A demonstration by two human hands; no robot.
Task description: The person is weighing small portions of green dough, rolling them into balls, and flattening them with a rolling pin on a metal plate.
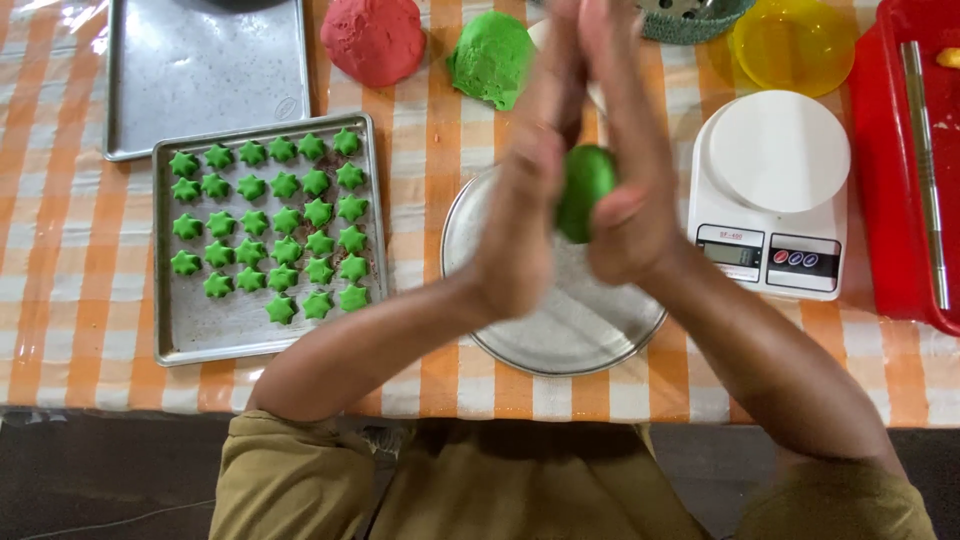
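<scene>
At the upper left of the frame lies a bare grey metal baking sheet (205, 75), and below it a smaller grey metal tray (190, 335) carrying rows of small green star-shaped dough pieces (270, 225). Right of these, along the top edge, sit a red lump of dough (374, 38) and a larger green lump of dough (490, 58).

In the centre, the left hand (525, 200) and right hand (620, 190) are raised palm to palm, fingers pointing toward the top of the frame, flat rather than curled. Pressed between the palms is a small green ball of dough (585, 185); only its rounded lower side shows, so it has no clear long axis. It touches both hands about equally, neither nearer. Directly beneath them a round silver metal plate (560, 335) rests on the orange-and-white checked tablecloth (60, 250).

Further right stands a white digital kitchen scale (770, 190), with a yellow plastic bowl (792, 45) above it and a red plastic tray (890, 170) at the right edge.
</scene>
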